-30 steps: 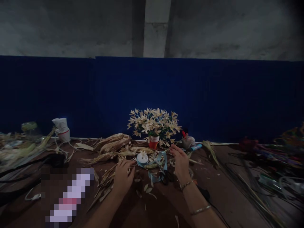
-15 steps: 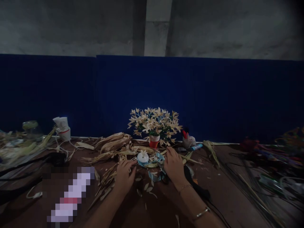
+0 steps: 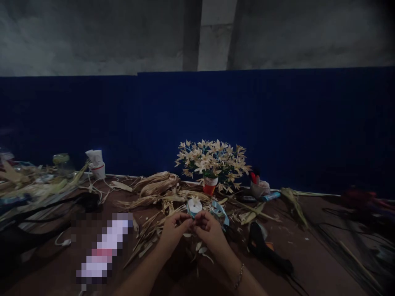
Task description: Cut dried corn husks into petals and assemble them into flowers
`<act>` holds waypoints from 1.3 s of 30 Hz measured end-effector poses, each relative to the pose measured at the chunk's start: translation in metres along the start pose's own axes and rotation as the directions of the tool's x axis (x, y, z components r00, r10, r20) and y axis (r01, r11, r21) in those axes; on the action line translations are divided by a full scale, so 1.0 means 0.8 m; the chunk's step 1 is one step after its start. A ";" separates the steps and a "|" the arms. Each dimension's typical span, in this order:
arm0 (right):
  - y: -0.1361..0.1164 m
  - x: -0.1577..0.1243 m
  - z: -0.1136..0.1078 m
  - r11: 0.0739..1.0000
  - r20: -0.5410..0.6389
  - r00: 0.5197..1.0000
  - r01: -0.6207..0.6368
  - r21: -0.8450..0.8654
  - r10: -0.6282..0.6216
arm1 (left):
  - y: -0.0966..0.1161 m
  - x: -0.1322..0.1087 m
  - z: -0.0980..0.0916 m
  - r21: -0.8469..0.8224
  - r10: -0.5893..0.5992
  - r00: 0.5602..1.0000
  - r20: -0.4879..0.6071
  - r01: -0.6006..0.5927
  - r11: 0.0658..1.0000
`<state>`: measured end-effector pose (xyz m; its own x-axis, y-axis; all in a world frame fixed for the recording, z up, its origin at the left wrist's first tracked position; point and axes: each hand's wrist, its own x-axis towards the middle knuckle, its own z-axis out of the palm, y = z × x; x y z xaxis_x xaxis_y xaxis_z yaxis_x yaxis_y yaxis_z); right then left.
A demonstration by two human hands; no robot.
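Note:
My left hand (image 3: 173,234) and my right hand (image 3: 210,231) meet fingertip to fingertip over the brown table (image 3: 308,263), both pinched on a small pale piece I cannot make out. Just beyond them sits a white ribbon spool (image 3: 194,205) with a light blue ribbon (image 3: 221,209) curling off to its right. Dried pale husk strips (image 3: 156,187) lie in a heap to the left and behind. A small red cup (image 3: 210,186) holding a bunch of cream husk flowers (image 3: 212,160) stands further back. Loose petal-shaped cuttings (image 3: 202,250) lie under my hands.
A black glue gun (image 3: 262,246) lies right of my right hand. A white cup (image 3: 97,164) and cables sit at the back left, a small container with red-handled tools (image 3: 257,187) at the back. A dark blue panel (image 3: 277,123) walls the table's far edge. Dark stems clutter the right.
My hands have come together from apart: the right hand moved left from beside the ribbon, the left lifted off the husk strips. The view has shifted so everything sits a little further right.

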<state>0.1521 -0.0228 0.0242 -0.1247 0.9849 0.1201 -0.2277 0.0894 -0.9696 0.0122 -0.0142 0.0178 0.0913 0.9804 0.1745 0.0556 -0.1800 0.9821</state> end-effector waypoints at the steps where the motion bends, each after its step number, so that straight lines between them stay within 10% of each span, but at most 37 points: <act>1: 0.002 -0.001 -0.001 1.000 0.002 1.000 -0.011 0.002 0.011 | 0.000 -0.001 0.001 -0.038 -0.030 0.999 0.015 0.031 0.999; 16: -0.006 -0.024 -0.002 0.923 0.127 0.934 -0.352 0.155 0.335 | 0.028 -0.013 0.002 -0.395 -0.268 0.929 0.255 0.353 0.848; 39: -0.006 -0.025 0.000 0.936 0.083 0.950 -0.311 0.162 0.302 | 0.015 -0.009 0.001 -0.335 -0.257 0.931 0.261 0.337 0.880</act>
<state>0.1560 -0.0428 0.0262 -0.2672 0.9501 -0.1607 -0.3307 -0.2470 -0.9108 0.0134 -0.0232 0.0286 0.3300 0.9378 -0.1084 -0.2531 0.1985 0.9468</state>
